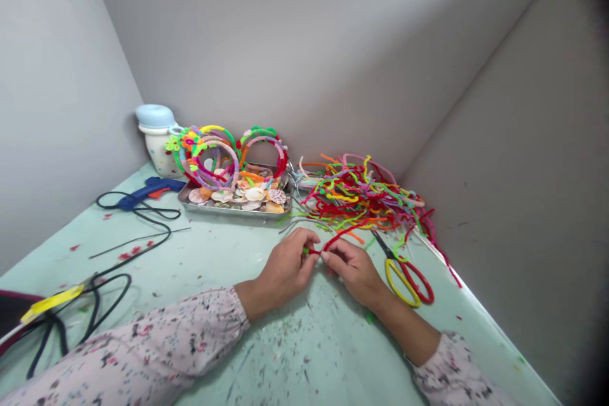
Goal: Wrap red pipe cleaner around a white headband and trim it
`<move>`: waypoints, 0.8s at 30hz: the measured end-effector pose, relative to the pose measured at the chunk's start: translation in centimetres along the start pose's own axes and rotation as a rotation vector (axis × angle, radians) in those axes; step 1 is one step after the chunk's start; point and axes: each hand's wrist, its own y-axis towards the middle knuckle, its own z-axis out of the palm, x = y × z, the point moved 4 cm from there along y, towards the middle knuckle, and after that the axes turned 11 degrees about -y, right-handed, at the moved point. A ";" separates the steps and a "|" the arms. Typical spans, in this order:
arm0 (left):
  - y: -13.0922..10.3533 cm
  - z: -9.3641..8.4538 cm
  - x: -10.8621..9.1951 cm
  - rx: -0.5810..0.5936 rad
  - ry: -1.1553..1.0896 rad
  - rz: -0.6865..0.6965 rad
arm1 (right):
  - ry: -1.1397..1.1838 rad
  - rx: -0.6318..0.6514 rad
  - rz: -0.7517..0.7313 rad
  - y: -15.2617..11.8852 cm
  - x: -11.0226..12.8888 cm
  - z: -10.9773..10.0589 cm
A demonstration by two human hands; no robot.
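Close to hands (284, 268) (356, 271), scissors (405, 271), pipe-cleaner heap (361, 195), tray (228, 211)

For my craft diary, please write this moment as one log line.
left hand: pinching fuzzy red pipe cleaner; right hand: pinching it; red-and-yellow-handled scissors: beside right hand; silver metal tray: holding seashells

Silver rectangular metal tray (235, 215)'s sitting left of centre on the pale-green tabletop (304, 361), mottled seashells (254, 194) and multicoloured fuzzy hoops (236, 168) in it. White lidded cup (159, 151)'s standing behind-left, with a blue plastic glue gun (146, 193) lying before it. Tangled multicoloured fuzzy stems (359, 196) are sprawling right of the tray, red-and-yellow-handled scissors (391, 262) lying in front. Mid-frame, a red fuzzy stem (341, 236)'s running between the bare left hand (285, 269) and bare right hand (358, 271).
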 end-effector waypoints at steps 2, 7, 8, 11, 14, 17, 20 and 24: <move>0.0 0.0 0.0 -0.008 -0.001 0.002 | -0.002 -0.018 0.001 0.0 0.0 0.0; 0.1 -0.1 -0.1 -0.014 0.006 0.015 | 0.004 -0.011 -0.011 0.1 -0.3 0.2; 0.1 0.0 -0.2 -0.010 0.008 0.016 | 0.006 -0.007 -0.014 0.0 -0.2 0.2; 0.2 0.0 -0.3 0.004 0.022 0.028 | 0.029 0.004 -0.017 0.0 -0.1 0.0; 0.2 0.1 -0.5 0.022 0.043 0.042 | 0.063 0.033 -0.005 0.1 -0.1 0.0; 0.2 0.0 -0.6 0.030 0.048 0.051 | 0.102 0.054 0.019 0.1 -0.2 0.0; 0.1 0.1 -0.5 0.033 0.043 0.054 | 0.137 0.073 0.035 0.1 -0.1 0.0; 0.1 0.1 -0.4 0.025 0.036 0.052 | 0.155 0.075 0.042 0.1 -0.1 0.1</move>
